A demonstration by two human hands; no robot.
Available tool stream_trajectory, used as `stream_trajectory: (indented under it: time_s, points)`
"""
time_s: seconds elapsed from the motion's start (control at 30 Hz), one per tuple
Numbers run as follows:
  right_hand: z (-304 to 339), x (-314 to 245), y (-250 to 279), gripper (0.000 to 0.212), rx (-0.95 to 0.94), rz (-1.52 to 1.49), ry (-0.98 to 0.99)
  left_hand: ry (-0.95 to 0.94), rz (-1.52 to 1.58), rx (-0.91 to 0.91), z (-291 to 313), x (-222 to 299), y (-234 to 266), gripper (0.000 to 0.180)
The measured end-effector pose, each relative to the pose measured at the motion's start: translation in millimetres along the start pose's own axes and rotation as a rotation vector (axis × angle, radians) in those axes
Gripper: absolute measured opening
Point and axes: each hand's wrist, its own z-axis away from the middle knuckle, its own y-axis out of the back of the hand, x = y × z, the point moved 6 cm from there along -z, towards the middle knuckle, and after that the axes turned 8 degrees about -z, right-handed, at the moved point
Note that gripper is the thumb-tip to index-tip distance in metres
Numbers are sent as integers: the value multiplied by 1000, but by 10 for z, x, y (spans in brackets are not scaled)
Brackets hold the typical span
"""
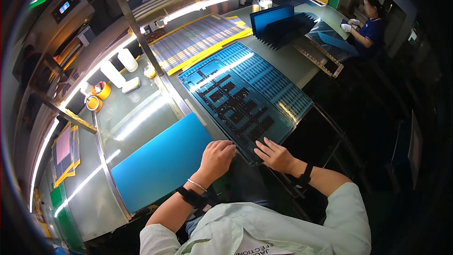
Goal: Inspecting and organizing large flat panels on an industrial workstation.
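Observation:
A large patterned panel (264,82), blue with dark circuit-like shapes and rows of small marks, lies on the bench in front of me. At its near left corner my left hand (218,157) is closed, the fingers curled; what they hold, if anything, is hidden. My right hand (276,157) rests by the near edge of the same panel, fingers apart, the tips over its surface. To the left of my left hand lies a plain blue sheet (163,160), touched by neither hand.
Yellow-edged striped films (198,40) lie beyond the panel. Blue boards stand in a dark toothed rack (288,28). Rolls of orange tape (93,103) and white cylinders (112,73) sit far left, behind a metal post (151,52). A gloved co-worker (370,30) handles a sheet at far right.

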Motion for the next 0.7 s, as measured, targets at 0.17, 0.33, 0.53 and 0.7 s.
stream_trajectory:
  time_s: [0.17, 0.33, 0.53, 0.7]
  points:
    - [2, -81, 25, 36, 15, 98, 149, 65, -15, 50, 65, -81, 124, 14]
    - [-150, -231, 534, 29, 63, 33, 194, 100, -40, 99, 128, -139, 268, 17]
    - [-269, 657, 2029, 17, 680, 32, -588, 273, -80, 361, 34, -245, 674, 28]
    - [777, 1629, 1093, 12, 1364, -1068, -948, 223, -68, 242, -208, -132, 480, 48]
